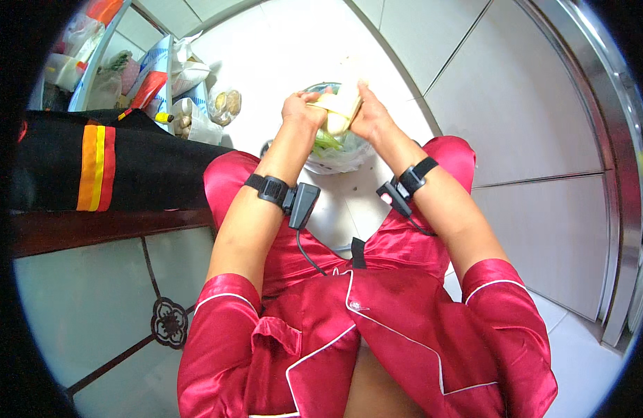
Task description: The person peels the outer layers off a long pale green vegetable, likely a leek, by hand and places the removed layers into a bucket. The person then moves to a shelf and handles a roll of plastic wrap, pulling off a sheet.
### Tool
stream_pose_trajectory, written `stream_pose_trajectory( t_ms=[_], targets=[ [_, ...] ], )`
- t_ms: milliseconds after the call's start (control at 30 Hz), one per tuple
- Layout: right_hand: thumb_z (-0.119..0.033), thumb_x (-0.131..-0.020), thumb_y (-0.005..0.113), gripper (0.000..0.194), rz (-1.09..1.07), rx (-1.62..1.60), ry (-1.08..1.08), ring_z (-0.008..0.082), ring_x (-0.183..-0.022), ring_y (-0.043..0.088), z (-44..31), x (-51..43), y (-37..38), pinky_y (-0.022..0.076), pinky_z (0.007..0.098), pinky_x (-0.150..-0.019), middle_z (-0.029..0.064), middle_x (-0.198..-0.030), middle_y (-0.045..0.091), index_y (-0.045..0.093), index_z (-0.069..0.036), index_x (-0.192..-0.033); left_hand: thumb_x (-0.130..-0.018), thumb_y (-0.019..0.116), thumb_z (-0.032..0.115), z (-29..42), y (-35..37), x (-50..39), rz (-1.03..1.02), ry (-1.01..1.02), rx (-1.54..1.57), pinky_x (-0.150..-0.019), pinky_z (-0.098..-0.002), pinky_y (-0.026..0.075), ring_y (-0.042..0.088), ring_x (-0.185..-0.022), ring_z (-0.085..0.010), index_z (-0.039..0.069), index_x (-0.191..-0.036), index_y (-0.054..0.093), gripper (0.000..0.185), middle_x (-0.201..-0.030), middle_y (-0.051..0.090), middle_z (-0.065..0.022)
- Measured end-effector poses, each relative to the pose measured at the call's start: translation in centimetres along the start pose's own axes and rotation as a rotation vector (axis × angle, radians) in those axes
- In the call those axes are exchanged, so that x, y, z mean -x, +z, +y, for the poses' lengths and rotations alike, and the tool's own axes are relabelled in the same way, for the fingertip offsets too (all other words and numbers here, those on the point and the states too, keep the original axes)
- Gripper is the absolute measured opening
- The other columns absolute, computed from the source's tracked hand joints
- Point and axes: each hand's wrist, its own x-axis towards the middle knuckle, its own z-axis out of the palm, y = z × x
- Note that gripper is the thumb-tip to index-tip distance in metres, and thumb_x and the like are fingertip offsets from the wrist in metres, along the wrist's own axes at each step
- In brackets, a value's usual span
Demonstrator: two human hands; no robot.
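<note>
Between my two hands, in front of my knees, is a long pale yellow vegetable (347, 100); glare washes out its upper end, and I cannot tell its exact kind. My left hand (303, 112) grips a pale outer layer at its near side, fingers curled. On the other side, my right hand (371, 115) holds the vegetable, with the thumb or a fingertip along its upper part. Directly below them stands a bin lined with a translucent plastic bag (347, 157). Green leafy scraps (327, 142) show inside it, partly hidden by the hands.
At left, a blue-and-white rack (167, 60) holds bagged food. A bag of round produce (225, 105) and a white bag (201, 125) stand beside it. Black cloth with coloured stripes (154, 162) lies over a dark wooden edge. Grey cabinet panels (515, 99) rise at right.
</note>
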Motion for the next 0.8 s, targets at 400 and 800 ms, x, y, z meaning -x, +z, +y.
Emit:
stream_pose_trajectory(
  t_ms=[400,800],
  targets=[
    [-0.047,-0.096,0.041,0.053,0.114,0.147,-0.044,0.0267,-0.114,0.054,-4.7,-5.8,-1.9,0.0427,0.0422,-0.099,0.0147,-0.121,0.057,0.048,-0.003,-0.125,-0.094,0.050,0.047,1.0,-2.4,-5.5,0.159,0.053,-0.793,-0.052,-0.0227,0.033,0.034,-0.056,-0.0087,0.009,-0.089,0.053,0.038,-0.067,0.038,0.0052],
    [-0.018,-0.092,0.058,0.042,-0.007,0.489,-0.150,0.0148,-0.098,0.058,-0.6,-3.7,0.9,0.0476,0.0277,-0.086,0.0090,-0.110,0.059,0.043,0.001,-0.127,-0.094,0.056,0.028,-1.6,0.9,-5.0,-0.253,0.269,-0.874,-0.067,-0.0230,0.047,0.058,-0.076,-0.0089,-0.003,-0.100,0.063,0.032,-0.088,0.065,-0.0057]
  ],
)
